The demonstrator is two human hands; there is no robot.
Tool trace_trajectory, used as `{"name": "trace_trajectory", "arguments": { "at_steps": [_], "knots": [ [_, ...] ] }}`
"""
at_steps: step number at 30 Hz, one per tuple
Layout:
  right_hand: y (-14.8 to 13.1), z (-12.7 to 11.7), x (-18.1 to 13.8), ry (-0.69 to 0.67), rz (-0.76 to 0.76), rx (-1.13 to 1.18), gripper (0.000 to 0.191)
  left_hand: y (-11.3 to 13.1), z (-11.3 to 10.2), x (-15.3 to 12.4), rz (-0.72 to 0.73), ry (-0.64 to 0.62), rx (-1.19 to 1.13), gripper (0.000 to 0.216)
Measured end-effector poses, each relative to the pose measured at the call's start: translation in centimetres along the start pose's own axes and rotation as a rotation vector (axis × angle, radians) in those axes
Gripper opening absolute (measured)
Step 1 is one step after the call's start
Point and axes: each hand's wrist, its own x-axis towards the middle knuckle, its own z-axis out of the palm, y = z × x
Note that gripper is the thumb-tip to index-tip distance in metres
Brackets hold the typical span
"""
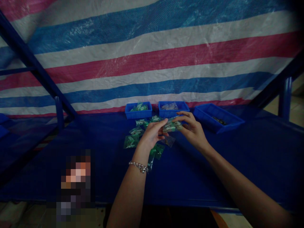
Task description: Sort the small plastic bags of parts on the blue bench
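Blue table (106, 161), packet (173, 125) between hands (152, 133)

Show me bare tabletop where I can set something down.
Bare blue tabletop lies between the right forearm and the rightmost blue bin, and just left of the green packets. Crowded: around the left hand, where packets cluster.

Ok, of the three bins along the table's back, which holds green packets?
Only the left bin; the middle bin holds paler packets, the right bin small dark pieces.

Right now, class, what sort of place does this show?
Probably a sorting or packing workstation: small plastic packets lie on a blue table, with blue bins behind them and a striped tarp beyond.
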Motion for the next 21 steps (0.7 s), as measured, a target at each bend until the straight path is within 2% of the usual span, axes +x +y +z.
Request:
{"name": "trace_trajectory", "arguments": {
  "at_steps": [4,7,10,14,18,21],
  "knots": [
    [-0.18,0.08,-0.04,-0.009,-0.017,-0.006,0.015,-0.08,0.06,-0.02,0.071,0.028,-0.009,0.023],
    [-0.16,0.14,0.08,0.038,0.009,0.007,0.023,-0.15,0.07,0.02,0.121,0.048,0.013,0.021],
    [0.04,0.28,0.24,0.095,0.093,0.092,0.033,-0.2,0.08,0.08,0.155,0.066,0.06,0.022],
    [0.22,0.51,0.31,0.115,0.274,0.273,0.032,-0.27,0.13,0.17,0.188,0.096,0.107,0.023],
    [0.12,0.62,0.25,0.039,0.429,0.327,0.032,-0.35,0.22,0.23,0.238,0.118,0.152,0.02],
    [0.25,0.59,0.18,-0.077,0.462,0.325,0.031,-0.37,0.29,0.18,0.291,0.117,0.204,0.019]
  ]
}}
